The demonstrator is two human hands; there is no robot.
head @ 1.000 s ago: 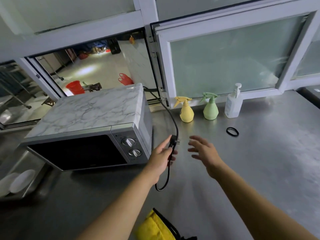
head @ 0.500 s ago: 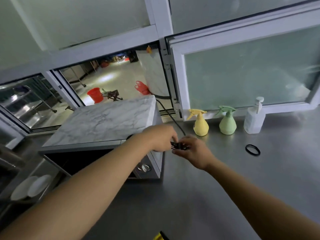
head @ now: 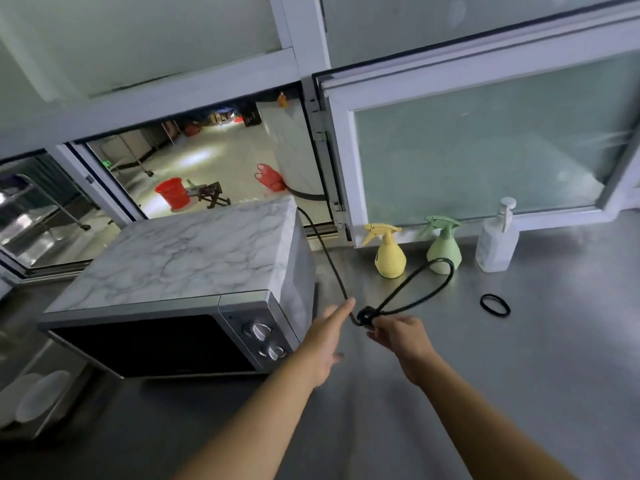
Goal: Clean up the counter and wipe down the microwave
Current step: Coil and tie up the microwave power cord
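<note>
**Right hand pinches a looped microwave cord; left hand is open beside it**

The right hand [head: 398,336] reaches forward over a steel counter [head: 519,375], its fingers curled and pinching the plug [head: 366,316] end of a black power cord [head: 332,268]. From that pinch the cord springs out in a loop that rises toward the back right, arching in front of the green spray bottle [head: 444,244], and returns to the same fingers. The right forearm enters from the lower right corner and angles up to the left.

The left hand [head: 327,341] is just left of the plug, fingers straight and released, gripping nothing. Its fingertips point up toward the cord; whether they touch it cannot be told. The left forearm comes in from the bottom centre, slanting up to the right.

From the hands the cord runs back and left, up behind the microwave [head: 180,282]. The microwave sits on the counter left of both hands, with a marble-patterned top, a dark door and two dials on its right front.

Along the back wall, right of the cord, stand a yellow spray bottle [head: 388,251], the green one, and a clear pump bottle [head: 497,240]. A black ring [head: 495,305] lies flat on the counter in front of them. White plates [head: 34,396] show at the lower left edge.
</note>
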